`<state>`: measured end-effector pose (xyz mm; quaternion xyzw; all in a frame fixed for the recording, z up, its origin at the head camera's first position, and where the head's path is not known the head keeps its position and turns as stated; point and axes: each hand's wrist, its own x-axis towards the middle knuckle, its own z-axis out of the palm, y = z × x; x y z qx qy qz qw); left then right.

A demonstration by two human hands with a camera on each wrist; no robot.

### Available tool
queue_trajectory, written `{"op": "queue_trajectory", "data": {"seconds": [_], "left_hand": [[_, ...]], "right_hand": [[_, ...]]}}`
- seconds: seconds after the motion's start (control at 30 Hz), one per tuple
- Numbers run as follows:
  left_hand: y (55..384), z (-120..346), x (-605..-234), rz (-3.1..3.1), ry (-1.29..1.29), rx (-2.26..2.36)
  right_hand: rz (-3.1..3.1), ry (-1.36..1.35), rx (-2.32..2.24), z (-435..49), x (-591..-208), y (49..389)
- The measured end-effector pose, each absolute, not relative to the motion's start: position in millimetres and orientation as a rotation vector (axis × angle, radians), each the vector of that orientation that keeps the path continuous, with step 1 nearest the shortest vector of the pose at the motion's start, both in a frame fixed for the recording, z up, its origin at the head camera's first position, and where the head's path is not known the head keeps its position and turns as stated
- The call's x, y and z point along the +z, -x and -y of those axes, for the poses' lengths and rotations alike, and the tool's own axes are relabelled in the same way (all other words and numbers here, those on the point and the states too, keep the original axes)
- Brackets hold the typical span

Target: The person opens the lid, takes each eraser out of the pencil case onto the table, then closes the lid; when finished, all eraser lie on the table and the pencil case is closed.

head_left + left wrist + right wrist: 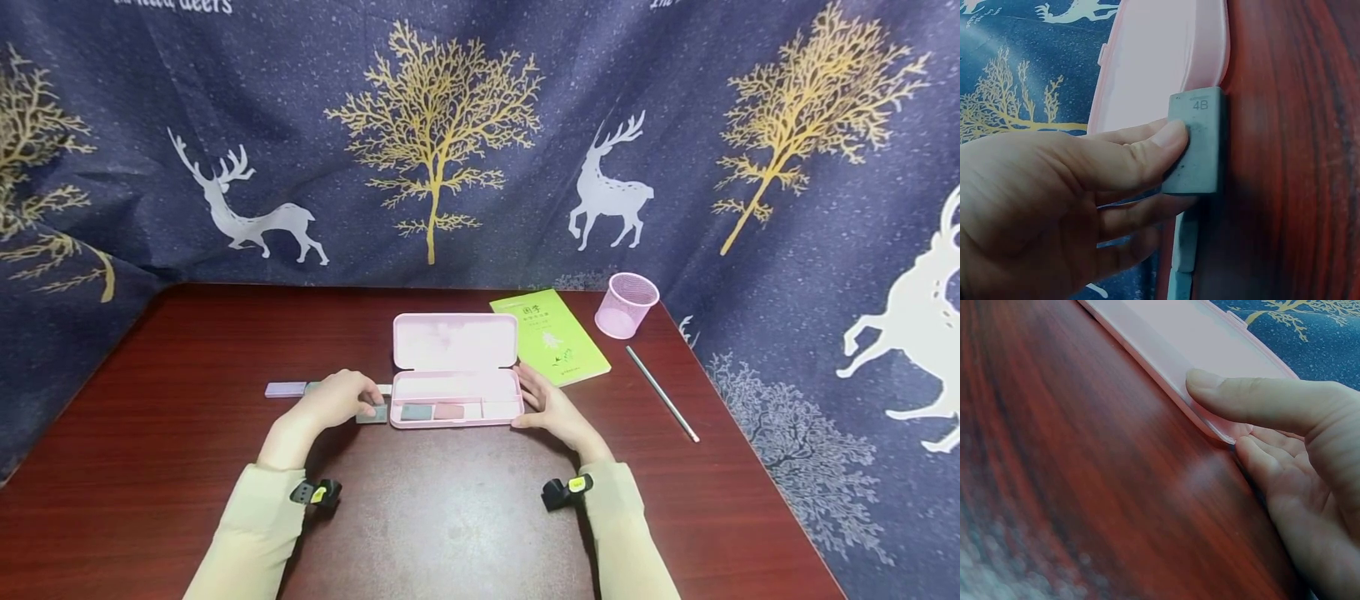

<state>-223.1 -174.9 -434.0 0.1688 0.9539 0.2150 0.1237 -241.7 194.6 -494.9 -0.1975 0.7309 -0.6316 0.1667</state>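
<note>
We flank the open pink case (456,342)
Our arched left hand (336,402) pinches an eraser (1202,153); our right hand (555,414), fingers spread, touches the case.

Between left fingers (1147,215) is one eraser (1204,144), at right fingers (1263,462) one case (456,383), beyond them one book (551,337), one cup (627,307), rightward one pencil (662,393)

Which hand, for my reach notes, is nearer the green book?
Right. The right hand is close in front of the green book; the left hand is farther away, left of the pink case.
</note>
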Motion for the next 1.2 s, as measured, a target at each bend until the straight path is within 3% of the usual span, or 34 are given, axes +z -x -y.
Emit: {"op": "queue_trajectory", "data": {"seconds": [1.2], "left_hand": [[225.1, 168.4, -445.2, -2.891, -0.479, 0.663]], "right_hand": [[-2.078, 0.572, -1.795, -195.7, -497.6, 244.5]]}}
